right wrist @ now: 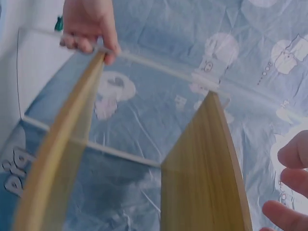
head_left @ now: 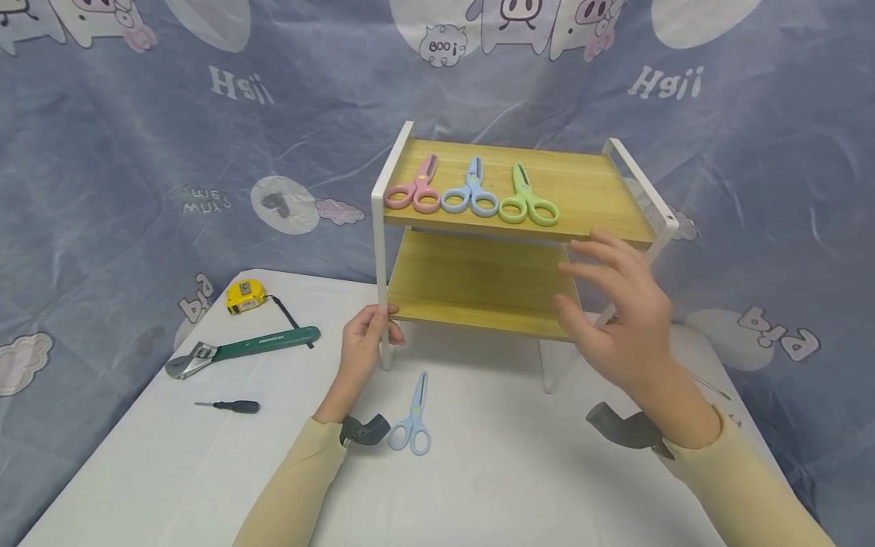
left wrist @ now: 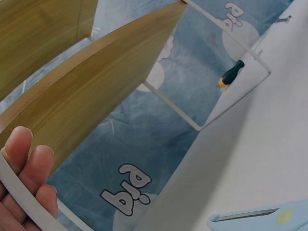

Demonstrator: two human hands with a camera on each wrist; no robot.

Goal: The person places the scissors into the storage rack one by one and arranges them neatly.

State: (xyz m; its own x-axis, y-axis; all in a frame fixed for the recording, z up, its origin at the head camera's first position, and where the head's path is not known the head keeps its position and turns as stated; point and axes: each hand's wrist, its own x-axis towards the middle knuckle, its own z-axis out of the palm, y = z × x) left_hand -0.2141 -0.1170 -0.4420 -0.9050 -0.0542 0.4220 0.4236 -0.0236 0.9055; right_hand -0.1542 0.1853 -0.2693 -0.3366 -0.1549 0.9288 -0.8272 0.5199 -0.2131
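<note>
A two-tier shelf [head_left: 487, 285] with wooden boards and a white metal frame stands on the white table. My left hand [head_left: 365, 330] grips its front left leg beside the lower board; in the left wrist view, the fingers [left wrist: 41, 161] curl round the white bar. My right hand [head_left: 625, 308] is raised before the shelf's right side, fingers spread and holding nothing. Pink scissors [head_left: 425, 182], blue scissors [head_left: 472, 190] and green scissors [head_left: 525, 199] lie in a row on the top board. Another pair of blue scissors [head_left: 413, 422] lies on the table near my left wrist.
On the table's left lie a yellow tape measure [head_left: 245, 295] with a black strap, a green-handled adjustable wrench [head_left: 266, 342] and a small dark screwdriver [head_left: 235, 406]. A dark-green and yellow handle [left wrist: 232, 73] shows beyond the shelf's frame. A patterned blue cloth [head_left: 123, 190] hangs behind.
</note>
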